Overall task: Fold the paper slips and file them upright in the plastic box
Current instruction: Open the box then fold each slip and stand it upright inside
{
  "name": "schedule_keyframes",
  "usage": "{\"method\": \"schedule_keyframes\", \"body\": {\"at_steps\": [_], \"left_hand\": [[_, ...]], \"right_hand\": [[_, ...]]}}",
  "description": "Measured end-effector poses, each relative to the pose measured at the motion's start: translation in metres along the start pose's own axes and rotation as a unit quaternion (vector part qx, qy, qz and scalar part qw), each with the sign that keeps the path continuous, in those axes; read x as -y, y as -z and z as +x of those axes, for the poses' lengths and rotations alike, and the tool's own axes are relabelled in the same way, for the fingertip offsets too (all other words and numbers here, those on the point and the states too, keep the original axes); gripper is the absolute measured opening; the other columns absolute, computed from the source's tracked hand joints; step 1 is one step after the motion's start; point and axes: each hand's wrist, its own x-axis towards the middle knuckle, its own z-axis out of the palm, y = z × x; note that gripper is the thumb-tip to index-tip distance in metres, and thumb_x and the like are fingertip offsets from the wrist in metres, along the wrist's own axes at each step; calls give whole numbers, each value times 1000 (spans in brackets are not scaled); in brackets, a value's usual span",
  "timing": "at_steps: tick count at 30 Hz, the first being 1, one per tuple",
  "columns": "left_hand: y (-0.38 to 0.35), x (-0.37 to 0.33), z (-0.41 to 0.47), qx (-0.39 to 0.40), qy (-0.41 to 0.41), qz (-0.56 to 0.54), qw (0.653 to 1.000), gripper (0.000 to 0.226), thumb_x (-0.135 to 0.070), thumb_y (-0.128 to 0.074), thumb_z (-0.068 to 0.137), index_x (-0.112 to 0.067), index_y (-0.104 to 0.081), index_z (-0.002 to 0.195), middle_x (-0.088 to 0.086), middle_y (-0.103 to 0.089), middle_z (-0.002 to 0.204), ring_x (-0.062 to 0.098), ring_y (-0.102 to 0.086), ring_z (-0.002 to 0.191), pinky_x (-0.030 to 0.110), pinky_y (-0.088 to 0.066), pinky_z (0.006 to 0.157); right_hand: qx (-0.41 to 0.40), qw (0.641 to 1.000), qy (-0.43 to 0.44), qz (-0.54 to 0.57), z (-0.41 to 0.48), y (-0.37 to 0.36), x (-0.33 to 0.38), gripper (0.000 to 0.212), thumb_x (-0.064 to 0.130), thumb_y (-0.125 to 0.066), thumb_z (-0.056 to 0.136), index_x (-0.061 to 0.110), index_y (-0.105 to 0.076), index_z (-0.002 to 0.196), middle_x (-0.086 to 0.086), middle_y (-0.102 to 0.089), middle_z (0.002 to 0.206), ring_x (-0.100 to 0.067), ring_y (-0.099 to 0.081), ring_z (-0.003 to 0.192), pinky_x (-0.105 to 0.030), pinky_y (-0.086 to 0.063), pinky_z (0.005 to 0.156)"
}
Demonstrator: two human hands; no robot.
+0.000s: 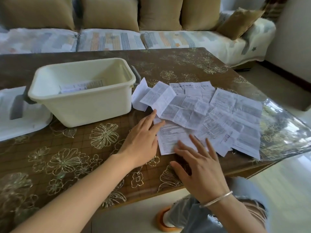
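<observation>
Paper slips, unfolded, heaped on table beside cream plastic box; left grip, right grip both wide, fingers straight over slips

The premises are a home living room. A long sofa with a patterned cover and tan cushions stands behind a low table. The table carries a brown flowered cloth under clear plastic sheeting and stands on a pale floor.
</observation>
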Motion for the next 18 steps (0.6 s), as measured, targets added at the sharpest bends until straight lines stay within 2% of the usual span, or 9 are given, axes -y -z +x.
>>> {"method": "schedule_keyframes", "body": {"at_steps": [3, 5, 7, 8, 11, 13, 15, 16, 18], "left_hand": [[6, 6, -23, -34, -10, -65, 997, 55, -1, -43, 93, -25, -45, 143, -7, -17, 161, 8, -12, 147, 29, -12, 120], [9, 14, -42, -34, -11, -89, 995, 57, 4, -44, 92, -27, -50, 139, -12, -34, 153, 0, -22, 142, 31, -18, 121], [13, 23, -61, -34, -6, -92, 995, 48, -5, -46, 95, -27, -53, 136, -15, -46, 144, -7, -29, 135, 33, -24, 120], [15, 29, -71, -37, -5, -80, 996, 41, -16, -46, 96, -28, -55, 135, -18, -48, 142, -9, -30, 133, 30, -23, 119], [24, 42, -94, -34, -4, -33, 999, 52, -52, -33, 91, -33, -54, 135, -25, -44, 142, -18, -21, 132, 15, -8, 114], [28, 51, -104, -31, -5, -28, 999, 55, -55, -33, 89, -34, -54, 135, -24, -44, 142, -19, -21, 133, 13, -8, 112], [31, 58, -113, -42, -5, -39, 998, 49, -53, -37, 91, -36, -55, 134, -23, -48, 141, -16, -28, 135, 17, -17, 114], [32, 61, -118, -48, -1, -49, 998, 47, -52, -38, 92, -36, -56, 133, -24, -48, 140, -16, -30, 134, 18, -20, 115], [36, 63, -126, -58, 5, -72, 996, 44, -52, -41, 93, -36, -58, 130, -26, -49, 137, -17, -33, 132, 17, -24, 116]], "right_hand": [[-14, 995, 65, 68, -1, -4, 9, 39, 54, -43, 92, 33, -66, 115, 16, -57, 133, -12, -31, 142, -46, -22, 117], [-14, 990, 92, 103, -1, -6, 15, 36, 50, -47, 91, 33, -64, 118, 17, -58, 132, -7, -37, 138, -43, -26, 117], [-19, 985, 109, 134, 0, -6, 23, 36, 44, -51, 89, 33, -62, 121, 14, -62, 127, -4, -47, 130, -40, -36, 111], [-21, 981, 120, 148, 2, -6, 27, 37, 41, -52, 87, 33, -62, 121, 13, -64, 124, -4, -51, 124, -38, -42, 106], [24, 972, 170, 163, 10, -2, 41, 41, 40, -55, 84, 34, -59, 124, 14, -66, 119, -5, -56, 114, -30, -48, 93], [61, 967, 209, 135, 21, 0, 45, 50, 51, -54, 83, 33, -55, 130, 13, -61, 128, -9, -55, 119, -31, -47, 95], [82, 961, 237, 116, 31, 0, 48, 60, 61, -51, 81, 30, -54, 133, 11, -57, 135, -11, -51, 126, -35, -45, 101], [80, 957, 255, 112, 35, 0, 50, 61, 62, -52, 81, 27, -57, 130, 9, -58, 133, -12, -53, 125, -38, -47, 101], [46, 947, 302, 102, 38, -1, 55, 48, 54, -57, 84, 22, -65, 119, 6, -66, 123, -14, -62, 115, -39, -55, 90]]}}
